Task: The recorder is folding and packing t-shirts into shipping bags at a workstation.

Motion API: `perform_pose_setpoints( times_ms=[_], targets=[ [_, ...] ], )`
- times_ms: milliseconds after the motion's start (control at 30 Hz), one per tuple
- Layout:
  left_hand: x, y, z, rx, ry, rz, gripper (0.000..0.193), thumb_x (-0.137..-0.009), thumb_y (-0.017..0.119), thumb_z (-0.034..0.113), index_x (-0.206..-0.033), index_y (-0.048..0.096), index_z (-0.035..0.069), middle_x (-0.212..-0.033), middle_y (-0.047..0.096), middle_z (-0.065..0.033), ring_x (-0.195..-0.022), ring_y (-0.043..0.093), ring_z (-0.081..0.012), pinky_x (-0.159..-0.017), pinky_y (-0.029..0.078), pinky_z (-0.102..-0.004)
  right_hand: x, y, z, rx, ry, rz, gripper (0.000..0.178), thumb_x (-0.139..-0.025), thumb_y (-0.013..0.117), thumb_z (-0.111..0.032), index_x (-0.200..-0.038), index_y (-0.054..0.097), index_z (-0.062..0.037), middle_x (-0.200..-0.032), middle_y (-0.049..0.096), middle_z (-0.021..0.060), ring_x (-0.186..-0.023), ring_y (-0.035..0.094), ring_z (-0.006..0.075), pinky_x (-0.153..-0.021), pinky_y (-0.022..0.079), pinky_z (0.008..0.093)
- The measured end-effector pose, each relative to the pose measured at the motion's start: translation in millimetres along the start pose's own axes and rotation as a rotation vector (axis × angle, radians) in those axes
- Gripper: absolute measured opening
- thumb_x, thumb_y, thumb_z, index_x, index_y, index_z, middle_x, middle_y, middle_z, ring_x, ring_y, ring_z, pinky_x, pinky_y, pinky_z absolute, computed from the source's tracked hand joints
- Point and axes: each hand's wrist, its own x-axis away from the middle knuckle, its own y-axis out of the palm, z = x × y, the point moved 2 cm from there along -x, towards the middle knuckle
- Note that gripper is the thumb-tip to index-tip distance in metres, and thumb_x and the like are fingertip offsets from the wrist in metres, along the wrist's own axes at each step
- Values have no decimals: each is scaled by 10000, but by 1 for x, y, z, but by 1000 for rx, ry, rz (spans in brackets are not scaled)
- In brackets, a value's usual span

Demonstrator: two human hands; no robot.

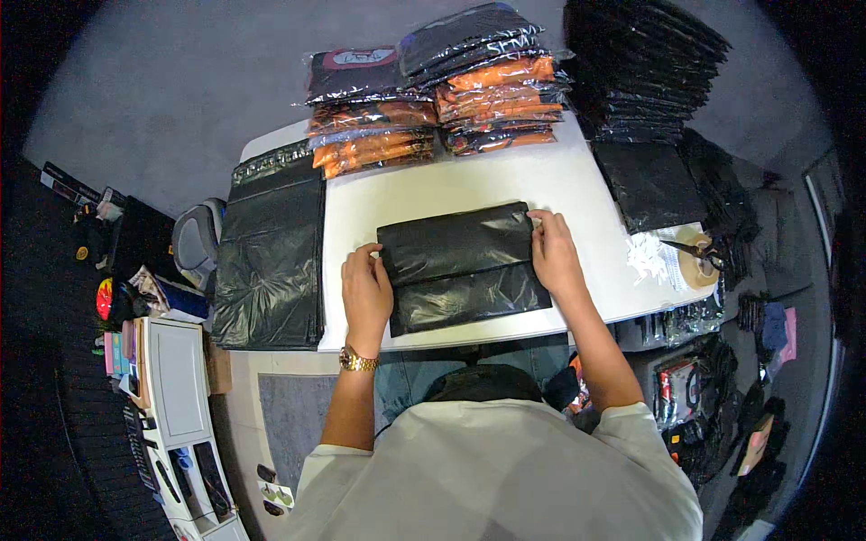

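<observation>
A black plastic mailing bag, folded into a flat rectangle, lies at the front of the white table. A crease runs across its middle. My left hand is at its left edge, with bent fingertips pinching near the upper left corner. At the upper right corner, my right hand grips the bag's edge between thumb and fingers. Whatever is inside the bag is hidden by the opaque plastic. Left of my hands, a pile of flat black mailing bags lies along the table edge.
Clear-wrapped folded garments, black and orange, stand in two stacks at the back. Tall black package piles rise at the far right. Scissors rest by a tape roll at the table's right edge.
</observation>
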Motion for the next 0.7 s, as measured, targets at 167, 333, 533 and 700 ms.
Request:
perform_pose_setpoints(
  times_ms=[167, 333, 533, 700],
  targets=[
    [-27, -3, 53, -117, 319, 73, 286, -1027, 630, 109, -1299, 673, 37, -1397, 624, -217, -1322, 550, -420, -1123, 428, -518, -15, -2, -52, 129, -172, -5, 449, -992, 667, -107, -1433, 588, -103, -1470, 545, 225, -1369, 510, 445, -1132, 428, 546],
    [-28, 62, 79, -437, 473, -201, 645, -1092, 482, 499, -1585, 502, 83, -1687, 402, -211, -1588, 289, -449, -1254, 224, -683, -20, 47, -61, 386, -353, -188, 604, -1054, 597, -360, -1621, 456, -208, -1691, 379, 212, -1597, 283, 432, -1245, 198, 720],
    [-19, 75, 59, -483, 457, -215, 802, -1055, 439, 644, -1669, 401, 128, -1732, 340, -190, -1610, 246, -450, -1270, 101, -714, -7, 61, -47, 503, -221, -282, 659, -1065, 523, -512, -1680, 369, -330, -1762, 269, 165, -1640, 169, 429, -1263, 89, 738],
    [-17, 74, 59, -464, 418, -238, 786, -1049, 453, 658, -1674, 401, 184, -1737, 329, -187, -1608, 242, -460, -1267, 92, -720, -6, 60, -47, 495, -210, -263, 657, -1070, 499, -556, -1676, 375, -335, -1767, 262, 159, -1638, 171, 428, -1261, 80, 741]
  ],
)
